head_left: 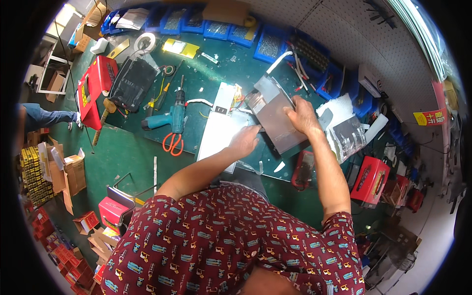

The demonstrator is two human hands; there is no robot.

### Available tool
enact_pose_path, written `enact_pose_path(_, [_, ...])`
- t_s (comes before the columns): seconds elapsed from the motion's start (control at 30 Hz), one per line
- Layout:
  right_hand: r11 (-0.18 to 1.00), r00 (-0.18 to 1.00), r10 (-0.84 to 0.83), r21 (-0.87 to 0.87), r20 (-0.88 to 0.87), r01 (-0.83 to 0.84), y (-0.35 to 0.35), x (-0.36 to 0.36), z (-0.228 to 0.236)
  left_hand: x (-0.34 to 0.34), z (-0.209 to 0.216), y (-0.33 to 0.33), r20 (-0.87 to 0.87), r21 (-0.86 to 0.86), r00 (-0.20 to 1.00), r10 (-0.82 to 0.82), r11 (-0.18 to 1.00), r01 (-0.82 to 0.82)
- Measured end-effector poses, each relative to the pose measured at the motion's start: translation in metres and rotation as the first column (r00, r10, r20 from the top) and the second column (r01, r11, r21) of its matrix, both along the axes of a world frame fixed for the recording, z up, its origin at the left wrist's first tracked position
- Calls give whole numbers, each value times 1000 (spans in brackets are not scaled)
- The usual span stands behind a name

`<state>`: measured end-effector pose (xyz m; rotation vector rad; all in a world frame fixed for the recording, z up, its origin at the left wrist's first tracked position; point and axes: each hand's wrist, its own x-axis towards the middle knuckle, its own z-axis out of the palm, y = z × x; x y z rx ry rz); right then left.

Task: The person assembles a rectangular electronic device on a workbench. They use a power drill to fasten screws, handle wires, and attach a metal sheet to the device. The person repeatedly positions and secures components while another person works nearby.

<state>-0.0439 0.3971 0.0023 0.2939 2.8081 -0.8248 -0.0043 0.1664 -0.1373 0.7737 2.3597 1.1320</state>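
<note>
A flat, rectangular grey-brown metal panel (281, 122) with a paler silvery far end is held tilted above the bench, right of the middle. The right hand (302, 115) clasps its right edge, thumb lying across the upper face; the other fingers are partly hidden at the edge. The left hand (246, 141) has its fingertips at the panel's left side, bunched together; whether they pinch anything, I cannot tell. The panel covers what lies beneath it, and a dark part below its near left edge is hard to make out.

To the left, a long white metal housing (209, 140) lies partly hidden under the left forearm; the thin coloured wires (238, 93) at its far end blur together. Farther left rests a teal cordless drill (169, 118), with orange-looped handles (173, 144) just near it, their working end out of sight.
</note>
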Motion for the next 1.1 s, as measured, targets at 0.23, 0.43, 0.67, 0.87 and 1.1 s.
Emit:
enact_pose_path(0.23, [976,998,-51,-211,39,58,26,8,-28,-19,-10,-1,332,147,943,27,986,-80])
enact_pose_path(0.43, [858,976,-147,-471,162,207,35,20,-52,-19,-17,0,375,143,927,23,986,-82])
enact_pose_path(0.67, [669,924,-59,-672,377,317,27,15,-38,-8,-25,17,163,-305,979,123,950,-68])
enact_pose_path(0.87, [614,921,-43,-716,388,331,30,18,-37,11,-73,28,-98,-222,983,155,960,-173])
enact_pose_path(1.1, [622,925,-99,-703,366,345,39,22,-28,6,-50,12,166,163,927,337,917,-363])
